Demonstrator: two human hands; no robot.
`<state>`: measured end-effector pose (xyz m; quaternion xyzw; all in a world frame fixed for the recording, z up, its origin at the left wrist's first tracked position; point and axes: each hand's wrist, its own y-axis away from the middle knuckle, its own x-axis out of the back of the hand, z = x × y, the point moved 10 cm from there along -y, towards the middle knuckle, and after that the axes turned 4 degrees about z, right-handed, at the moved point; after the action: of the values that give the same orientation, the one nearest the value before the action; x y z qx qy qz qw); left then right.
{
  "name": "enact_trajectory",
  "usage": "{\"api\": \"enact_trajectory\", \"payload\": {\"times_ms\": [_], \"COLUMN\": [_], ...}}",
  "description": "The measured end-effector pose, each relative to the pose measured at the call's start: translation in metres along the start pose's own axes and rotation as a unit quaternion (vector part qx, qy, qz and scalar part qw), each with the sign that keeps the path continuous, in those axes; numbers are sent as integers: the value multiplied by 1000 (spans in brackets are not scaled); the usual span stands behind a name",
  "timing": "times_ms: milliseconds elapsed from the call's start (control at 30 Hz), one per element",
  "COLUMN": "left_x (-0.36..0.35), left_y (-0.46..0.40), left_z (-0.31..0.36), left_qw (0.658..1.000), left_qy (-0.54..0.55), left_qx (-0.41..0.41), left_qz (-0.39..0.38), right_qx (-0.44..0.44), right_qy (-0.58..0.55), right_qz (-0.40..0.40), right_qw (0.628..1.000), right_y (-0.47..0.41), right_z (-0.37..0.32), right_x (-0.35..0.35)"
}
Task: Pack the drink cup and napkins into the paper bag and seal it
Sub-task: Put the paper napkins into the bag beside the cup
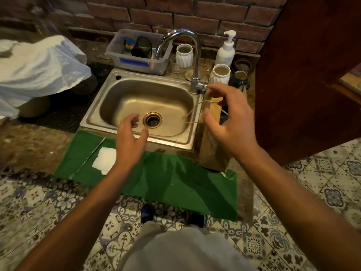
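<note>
The right hand (232,122) hovers with fingers spread and loosely bent around the top of the tall brown paper bag (212,137), its thumb in front of the bag's face and the fingertips near the folded mouth; whether it actually touches the paper cannot be told through the blur. The pose suggests steadying or working the fold so the bag stays upright at the edge of the steel sink (109,122). The left hand (130,135) hangs over the basin, fingers relaxed and parted, holding nothing; it appears placed to come across and help with the thin tan twine (192,112), which loops from the bag's top out over the sink.

The bag stands narrow and upright on the stone surface (29,145), just right of the sink, its base at the corner of the green cloth mat (175,180). Its top looks folded over, so sealing seems under way. The cup is not visible, presumably inside. A folded white paper napkin (105,160) lies on the mat near the left wrist, well apart from the bag.
</note>
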<state>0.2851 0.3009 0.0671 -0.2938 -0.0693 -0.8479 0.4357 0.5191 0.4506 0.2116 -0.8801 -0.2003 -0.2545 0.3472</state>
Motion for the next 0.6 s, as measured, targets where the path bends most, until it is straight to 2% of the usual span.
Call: {"api": "enact_trajectory", "payload": {"times_ms": [167,400,500,600], "left_x": [65,129,142,146], "left_y": [-14,-27,-30,-29], "left_z": [-68,-162,-192,-228], "left_qw": [997,994,993,987], "left_qy": [-58,-103,-115,-140], "left_qx": [-7,30,37,64], "left_qz": [46,37,9,-36], "right_qx": [14,-24,-70,-154], "right_qy": [-14,-22,-10,17], "right_qz": [-69,-151,-177,-243], "right_qw": [997,988,982,958], "right_y": [2,19,33,55], "right_z": [-41,-69,-70,-56], "right_x": [-75,-195,-238,-286]}}
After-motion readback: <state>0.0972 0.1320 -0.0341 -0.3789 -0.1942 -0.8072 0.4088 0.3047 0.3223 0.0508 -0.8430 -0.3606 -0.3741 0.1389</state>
